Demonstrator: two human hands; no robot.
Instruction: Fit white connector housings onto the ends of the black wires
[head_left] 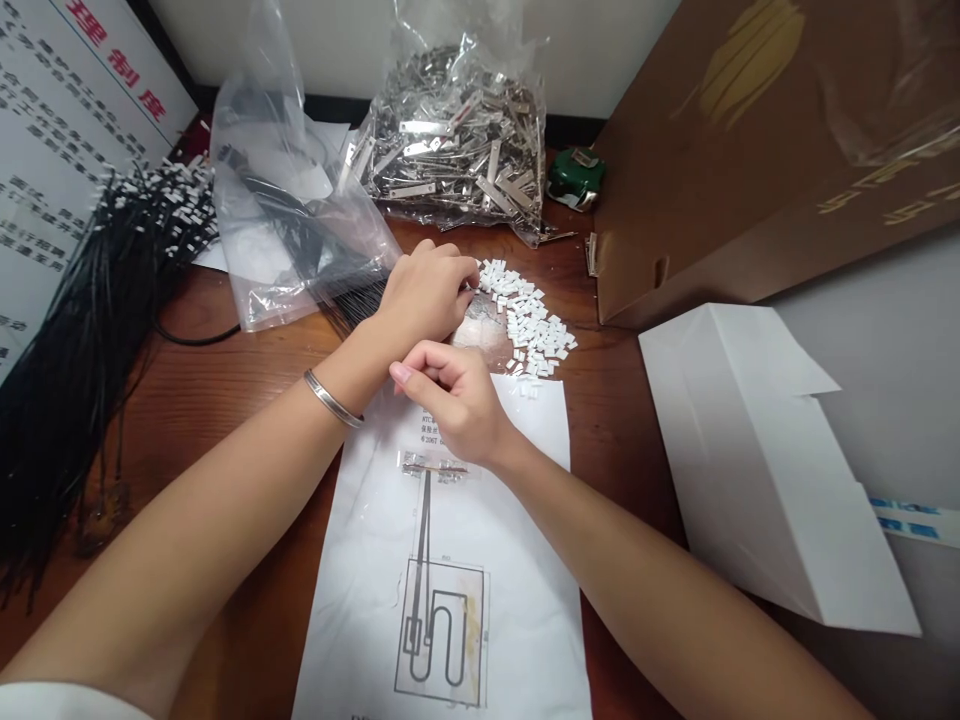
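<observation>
My left hand [427, 290], a metal bangle on its wrist, reaches over to the near left edge of a pile of small white tabs [538, 328]. Its fingers are bent, with thumb and forefinger close together; whatever is between them is hidden. Just below it, my right hand [461, 400] is closed, thumb against curled fingers, and I cannot make out what it holds. Thin black wires [349, 305] run out of a clear plastic bag [262, 220] and pass under my left hand. Beneath my right hand lies a white printed sheet [525, 560] with a line drawing.
A clear bag of metal strips [457, 140] stands at the back, beside a green tape measure [576, 178]. Black wires with white ends [67, 360] are heaped at left. A brown box [720, 160] and a folded white card box [757, 460] stand at right.
</observation>
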